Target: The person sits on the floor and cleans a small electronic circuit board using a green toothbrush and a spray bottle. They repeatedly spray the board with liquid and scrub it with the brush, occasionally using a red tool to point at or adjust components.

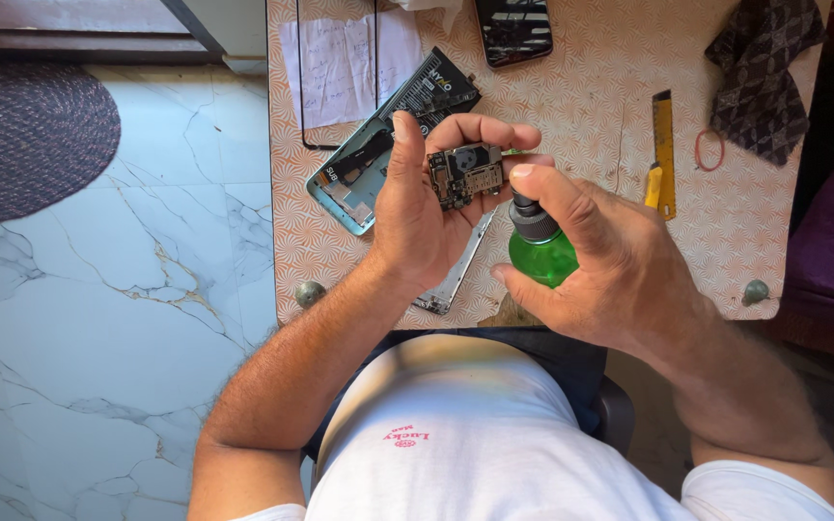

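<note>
My left hand (417, 207) grips a small phone circuit board (465, 174) between thumb and fingers, held above the patterned table (591, 116). My right hand (610, 256) is wrapped around a green spray bottle (542, 253) with a black nozzle, index finger on top, its nozzle right beside the board. An opened phone body with a battery (378, 154) lies on the table behind my left hand. A thin metal frame piece (456, 275) lies under my left palm.
A yellow utility knife (663, 154), a red rubber band (708, 150), a dark patterned cloth (760, 72), another phone (514, 29) and a paper sheet (340, 63) lie on the table. Marble floor and a round mat (21, 135) are at left.
</note>
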